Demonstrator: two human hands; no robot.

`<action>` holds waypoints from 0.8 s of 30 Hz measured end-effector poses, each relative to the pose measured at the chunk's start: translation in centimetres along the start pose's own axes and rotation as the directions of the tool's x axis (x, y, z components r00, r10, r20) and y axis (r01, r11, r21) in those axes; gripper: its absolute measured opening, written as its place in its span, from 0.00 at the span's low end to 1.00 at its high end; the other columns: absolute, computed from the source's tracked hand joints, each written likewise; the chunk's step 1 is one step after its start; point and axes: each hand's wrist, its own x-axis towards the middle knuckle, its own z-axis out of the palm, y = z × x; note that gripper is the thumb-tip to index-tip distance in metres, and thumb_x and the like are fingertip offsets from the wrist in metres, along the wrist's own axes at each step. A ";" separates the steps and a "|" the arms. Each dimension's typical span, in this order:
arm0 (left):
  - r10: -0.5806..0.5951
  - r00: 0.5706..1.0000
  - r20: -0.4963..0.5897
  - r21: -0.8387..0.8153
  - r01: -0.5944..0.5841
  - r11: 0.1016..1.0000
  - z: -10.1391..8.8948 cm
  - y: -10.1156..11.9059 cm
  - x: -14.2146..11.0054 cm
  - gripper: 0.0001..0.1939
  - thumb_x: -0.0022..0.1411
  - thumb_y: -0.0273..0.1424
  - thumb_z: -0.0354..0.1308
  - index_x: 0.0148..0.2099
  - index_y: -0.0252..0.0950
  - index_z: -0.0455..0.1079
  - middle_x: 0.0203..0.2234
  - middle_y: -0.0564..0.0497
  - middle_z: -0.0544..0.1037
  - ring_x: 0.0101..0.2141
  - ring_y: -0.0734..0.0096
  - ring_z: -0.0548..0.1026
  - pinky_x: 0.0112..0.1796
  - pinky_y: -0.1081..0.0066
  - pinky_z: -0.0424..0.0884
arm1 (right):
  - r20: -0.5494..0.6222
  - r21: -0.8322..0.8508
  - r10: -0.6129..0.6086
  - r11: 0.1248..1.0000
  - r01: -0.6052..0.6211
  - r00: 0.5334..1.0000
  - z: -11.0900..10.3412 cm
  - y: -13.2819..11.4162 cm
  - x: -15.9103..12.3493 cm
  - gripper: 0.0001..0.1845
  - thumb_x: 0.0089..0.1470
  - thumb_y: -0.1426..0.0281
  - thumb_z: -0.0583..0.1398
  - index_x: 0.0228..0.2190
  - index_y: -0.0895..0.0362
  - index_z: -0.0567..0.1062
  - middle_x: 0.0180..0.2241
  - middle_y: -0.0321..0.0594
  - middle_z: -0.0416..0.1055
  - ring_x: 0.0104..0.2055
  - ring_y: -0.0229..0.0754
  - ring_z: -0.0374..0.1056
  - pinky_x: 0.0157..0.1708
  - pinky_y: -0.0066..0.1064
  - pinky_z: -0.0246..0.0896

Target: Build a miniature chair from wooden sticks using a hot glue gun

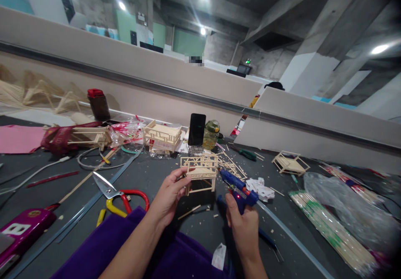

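My left hand [171, 193] grips a small wooden stick model [200, 171] by its left side, thumb in front. The model looks like a little bed or bench frame with railings and legs. In my right hand [243, 224] is a blue hot glue gun [239, 189], its red light lit. The gun's nozzle points left and comes close to the model's right upper side; whether it touches, I cannot tell. A long clear glue stick [291, 235] trails from the gun's back towards the lower right.
Red-and-yellow scissors [122, 195] lie open at left, near a magenta device [28, 233]. Behind the model stand a phone [197, 129], a green bottle [211, 135] and a larger stick model [161, 136]. At right are another stick frame [290, 163] and bagged sticks [332, 229]. Purple cloth [125, 239] covers the front.
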 end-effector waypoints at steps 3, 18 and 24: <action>0.001 1.000 0.002 0.008 -0.001 1.000 -0.1 -0.1 0.0 0.25 0.49 0.29 0.69 0.51 0.34 0.71 0.37 0.45 0.81 0.29 0.73 0.78 0.31 0.76 0.73 | -0.011 -0.001 0.008 1.000 -0.008 1.000 0.0 0.0 0.2 0.25 0.52 0.49 0.59 0.24 0.59 0.79 0.10 0.33 0.61 0.17 0.41 0.61 0.21 0.31 0.56; 0.021 1.000 0.005 0.030 -0.022 0.999 -0.2 -0.1 0.1 0.25 0.49 0.30 0.69 0.51 0.34 0.72 0.39 0.45 0.81 0.31 0.74 0.78 0.33 0.77 0.72 | 0.018 0.000 0.073 0.997 -0.073 0.997 -0.1 0.0 0.2 0.25 0.51 0.48 0.58 0.17 0.55 0.71 0.10 0.30 0.57 0.15 0.38 0.57 0.19 0.30 0.55; 0.016 1.000 0.004 0.016 -0.016 1.000 0.0 0.1 -0.1 0.25 0.48 0.30 0.70 0.49 0.34 0.72 0.37 0.45 0.81 0.30 0.73 0.78 0.31 0.77 0.72 | 0.052 0.010 0.108 0.994 -0.108 0.993 -0.3 -0.2 -0.1 0.28 0.51 0.47 0.58 0.13 0.54 0.65 0.09 0.31 0.57 0.13 0.37 0.57 0.17 0.30 0.54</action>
